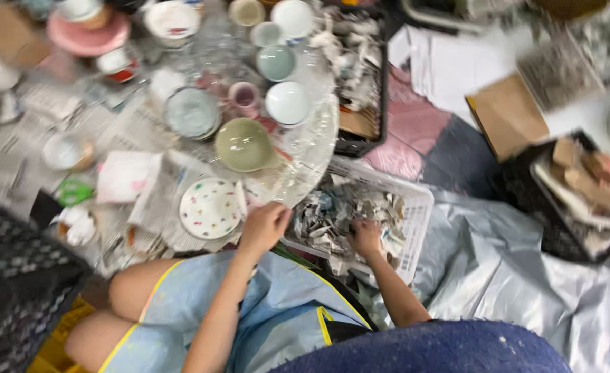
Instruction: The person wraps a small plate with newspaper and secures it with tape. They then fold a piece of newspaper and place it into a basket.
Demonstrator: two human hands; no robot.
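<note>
My left hand (263,226) is curled into a fist at the near rim of the round glass table (319,138). It sits just right of a white speckled plate (210,207) and nothing shows in it. My right hand (365,238) reaches down into a white plastic basket (419,214) full of crumpled newspaper (326,217). Its fingers are closed into the paper. A light blue apron (277,311) covers my lap. The whole frame is blurred by motion.
The table holds several bowls, cups and plates on newspaper, among them an olive green bowl (244,144) and a pink plate (87,36). A black crate (567,235) of wrapped pieces and a brown cardboard box (509,114) stand at the right on grey plastic sheeting (498,269).
</note>
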